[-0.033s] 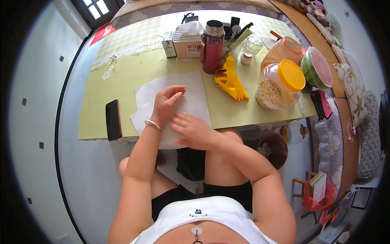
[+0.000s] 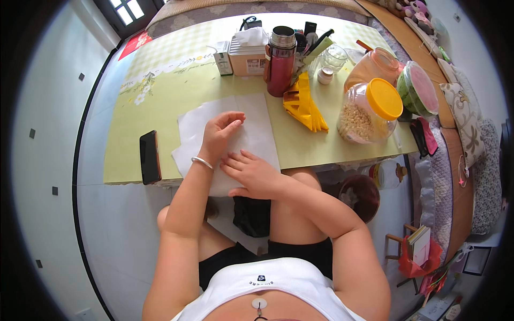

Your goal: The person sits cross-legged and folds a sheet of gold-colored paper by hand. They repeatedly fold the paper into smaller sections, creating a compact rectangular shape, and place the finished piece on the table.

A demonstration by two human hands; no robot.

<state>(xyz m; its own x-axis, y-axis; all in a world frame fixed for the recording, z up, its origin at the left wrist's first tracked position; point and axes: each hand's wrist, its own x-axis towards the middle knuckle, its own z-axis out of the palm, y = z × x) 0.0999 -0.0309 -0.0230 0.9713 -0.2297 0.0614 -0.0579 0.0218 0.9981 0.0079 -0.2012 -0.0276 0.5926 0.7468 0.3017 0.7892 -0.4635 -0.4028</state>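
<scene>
White paper (image 2: 257,115) lies flat on the table in front of me and overhangs the near edge. My left hand (image 2: 219,131) rests on its side on the sheet, thumb a little apart from the loosely curved fingers; I see nothing between them. A thin light bracelet (image 2: 202,162) circles that wrist. My right hand (image 2: 251,174) lies palm down across the paper's lower part, fingers stretched toward the left wrist and thumb spread out. Right of the paper sits a bundle of folded yellow strips (image 2: 304,109).
A phone (image 2: 150,158) lies at the table's (image 2: 122,144) left front edge. Behind the paper stand a tissue box (image 2: 247,61) and a dark pink thermos (image 2: 280,69). To the right are a yellow-lidded jar (image 2: 356,120) of pale pieces and a covered watermelon half (image 2: 418,88).
My right hand has shifted slightly and its fingers are spread a bit more, sharp rather than blurred. The left hand and the paper look the same.
</scene>
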